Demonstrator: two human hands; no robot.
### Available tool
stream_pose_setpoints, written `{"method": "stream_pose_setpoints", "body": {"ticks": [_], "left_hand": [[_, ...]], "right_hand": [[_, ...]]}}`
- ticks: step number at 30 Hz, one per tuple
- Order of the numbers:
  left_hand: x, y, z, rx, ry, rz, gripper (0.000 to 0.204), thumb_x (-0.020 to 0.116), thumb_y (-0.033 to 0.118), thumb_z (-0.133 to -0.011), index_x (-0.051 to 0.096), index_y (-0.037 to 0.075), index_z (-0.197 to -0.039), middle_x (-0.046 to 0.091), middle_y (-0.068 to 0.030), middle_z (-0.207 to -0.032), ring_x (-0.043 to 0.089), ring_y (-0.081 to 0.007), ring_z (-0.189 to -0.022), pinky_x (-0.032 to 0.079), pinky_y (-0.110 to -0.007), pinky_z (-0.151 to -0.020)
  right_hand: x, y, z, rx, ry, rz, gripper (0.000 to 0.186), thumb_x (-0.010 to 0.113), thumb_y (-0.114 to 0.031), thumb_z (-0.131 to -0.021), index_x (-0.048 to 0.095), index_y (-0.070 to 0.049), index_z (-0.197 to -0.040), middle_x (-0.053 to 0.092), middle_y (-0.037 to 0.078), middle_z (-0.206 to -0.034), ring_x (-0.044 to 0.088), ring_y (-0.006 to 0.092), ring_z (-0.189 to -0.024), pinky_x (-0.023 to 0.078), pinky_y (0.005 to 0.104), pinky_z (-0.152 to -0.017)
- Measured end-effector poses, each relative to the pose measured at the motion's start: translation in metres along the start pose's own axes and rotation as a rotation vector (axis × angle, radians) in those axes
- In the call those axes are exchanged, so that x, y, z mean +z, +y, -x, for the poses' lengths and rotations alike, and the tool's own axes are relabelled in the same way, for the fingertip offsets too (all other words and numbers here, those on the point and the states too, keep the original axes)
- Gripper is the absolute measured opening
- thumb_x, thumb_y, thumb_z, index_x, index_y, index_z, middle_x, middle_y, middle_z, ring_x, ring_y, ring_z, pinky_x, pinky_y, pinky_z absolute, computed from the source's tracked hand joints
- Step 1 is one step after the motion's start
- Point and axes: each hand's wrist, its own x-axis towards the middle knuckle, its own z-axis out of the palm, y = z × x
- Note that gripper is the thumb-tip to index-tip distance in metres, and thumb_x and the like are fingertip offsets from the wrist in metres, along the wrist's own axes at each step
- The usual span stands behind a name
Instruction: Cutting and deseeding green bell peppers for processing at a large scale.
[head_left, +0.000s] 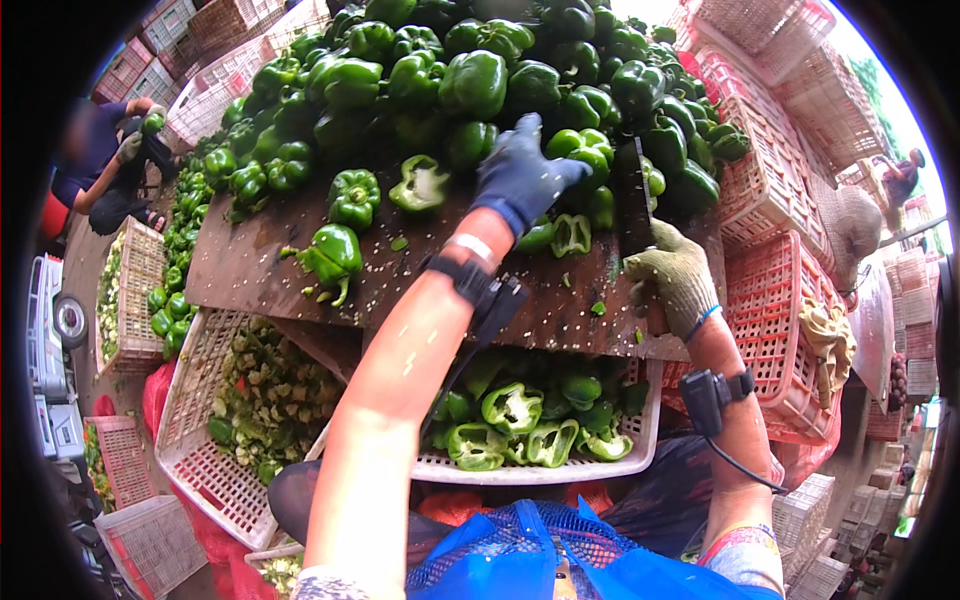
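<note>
My left hand (515, 178), in a dark blue glove, reaches over the board to the front of a big heap of green bell peppers (473, 84). Its fingers are spread, and nothing shows in its grip. My right hand (672, 275), in a pale knit glove, is closed round the handle of a knife (635, 195), whose long dark blade points away from me beside the heap. A cut pepper half (418, 184) lies left of my left hand, and a smaller cut piece (571, 236) lies to its right. Two whole peppers, one of them (333, 258) nearest me, rest on the board's left side.
The brown board (420, 270) is scattered with seeds. Below it stand a pale crate (540, 468) of halved peppers and, left, another crate (205, 455) of cores. Red crates (775, 310) stand at right. A person (110, 160) handles peppers at far left.
</note>
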Motion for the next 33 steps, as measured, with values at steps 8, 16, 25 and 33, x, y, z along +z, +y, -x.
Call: {"method": "stream_pose_setpoints", "body": {"ticks": [8,16,25,33], "left_hand": [[0.009,0.000,0.002,-0.081,0.046,0.541,0.090,0.090,0.031,-0.065,0.049,-0.012,-0.133,0.068,-0.0216,-0.107,0.066,-0.0259,-0.097,0.054,-0.036,-0.088],[-0.050,-0.042,0.150,0.022,0.165,-0.148,0.075,0.072,0.033,-0.089,0.040,-0.004,-0.146,0.063,-0.0274,-0.120,0.064,-0.0408,-0.108,0.051,-0.043,-0.092],[-0.050,-0.065,0.161,-0.032,0.323,-0.138,0.073,0.074,0.022,-0.083,0.042,-0.005,-0.142,0.057,-0.0320,-0.127,0.058,-0.0459,-0.116,0.045,-0.049,-0.102],[-0.046,-0.047,0.167,0.050,0.140,-0.139,0.075,0.078,0.025,-0.081,0.045,0.002,-0.144,0.056,-0.0272,-0.132,0.056,-0.0438,-0.121,0.044,-0.047,-0.105]], "right_hand": [[0.006,-0.005,0.018,-0.062,-0.148,0.093,0.054,0.062,-0.003,-0.077,0.061,-0.005,-0.131,0.066,0.002,-0.082,0.056,0.0073,-0.060,0.047,0.0231,-0.053],[0.058,0.027,0.062,0.220,-0.366,0.081,0.061,0.061,-0.002,-0.079,0.058,-0.013,-0.139,0.057,-0.003,-0.069,0.052,0.0073,-0.052,0.043,0.0257,-0.045],[0.082,-0.025,0.065,-0.107,-0.156,0.293,0.049,0.061,-0.008,-0.083,0.058,-0.009,-0.132,0.059,0.001,-0.070,0.055,0.0077,-0.052,0.042,0.0265,-0.041],[0.078,0.000,0.018,0.102,-0.409,0.274,0.020,0.060,-0.005,-0.079,0.061,-0.002,-0.099,0.062,0.009,-0.062,0.057,0.0213,-0.040,0.046,0.0323,-0.034]]}}
